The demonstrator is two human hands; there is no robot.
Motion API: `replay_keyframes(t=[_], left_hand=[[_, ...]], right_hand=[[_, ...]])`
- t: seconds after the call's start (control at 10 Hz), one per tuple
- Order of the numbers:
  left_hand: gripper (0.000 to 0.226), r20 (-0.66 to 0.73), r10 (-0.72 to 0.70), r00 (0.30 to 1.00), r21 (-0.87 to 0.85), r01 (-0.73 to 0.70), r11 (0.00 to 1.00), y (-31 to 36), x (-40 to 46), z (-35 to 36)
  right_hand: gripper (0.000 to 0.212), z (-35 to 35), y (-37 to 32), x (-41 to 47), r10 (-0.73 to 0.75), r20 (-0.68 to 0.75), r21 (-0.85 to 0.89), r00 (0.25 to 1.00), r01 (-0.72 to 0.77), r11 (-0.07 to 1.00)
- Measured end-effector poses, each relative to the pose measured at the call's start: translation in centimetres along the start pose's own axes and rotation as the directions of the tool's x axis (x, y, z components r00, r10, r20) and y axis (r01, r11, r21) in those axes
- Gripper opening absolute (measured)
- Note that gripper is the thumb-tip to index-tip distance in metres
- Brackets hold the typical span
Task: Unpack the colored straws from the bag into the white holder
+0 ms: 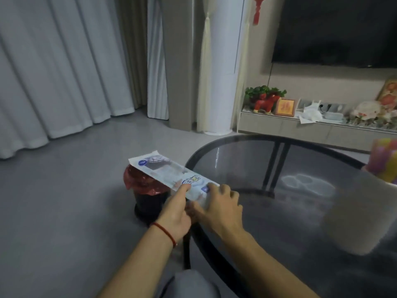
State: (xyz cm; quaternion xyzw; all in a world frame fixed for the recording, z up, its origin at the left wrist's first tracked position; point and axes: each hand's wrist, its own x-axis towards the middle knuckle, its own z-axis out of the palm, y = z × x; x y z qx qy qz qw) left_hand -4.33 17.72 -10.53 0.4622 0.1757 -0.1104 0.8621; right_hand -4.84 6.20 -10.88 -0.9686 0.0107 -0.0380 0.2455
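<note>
A long, flat, printed plastic bag (pixel 163 171) sticks out past the left edge of the round dark glass table (pixel 300 211), its far end above a bin on the floor. Both hands hold its near end: my left hand (pixel 176 211), with a red cord on the wrist, pinches it from the left, and my right hand (pixel 219 207) grips it from the right. The bag looks flat, and I see no straws inside it. A bunch of coloured straws (pixel 384 160) shows blurred at the right edge, above a pale blurred shape (pixel 352 214) that may be the white holder.
A dark bin with a red liner (pixel 144 190) stands on the grey floor just left of the table. Grey curtains hang along the left. A white column unit (pixel 219 72), a low cabinet with ornaments (pixel 311 123) and a wall television (pixel 335 29) are behind the table.
</note>
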Motion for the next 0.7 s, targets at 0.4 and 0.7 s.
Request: replay_keyframes(t=[0.4, 0.7], left_hand=[[0.024, -0.174, -0.053, 0.983, 0.028, 0.059, 0.998, 11.8, 12.5, -10.7], [0.030, -0.253, 0.010, 0.967, -0.488, -0.137, 0.862, 12.9, 14.2, -13.7]], right_hand=[[0.059, 4.4, 2.0, 2.2, -0.236, 0.138, 0.006, 0.962, 0.238, 0.971], [0.045, 3.6, 1.9, 1.9, -0.246, 0.102, 0.152, 0.964, 0.229, 0.961]])
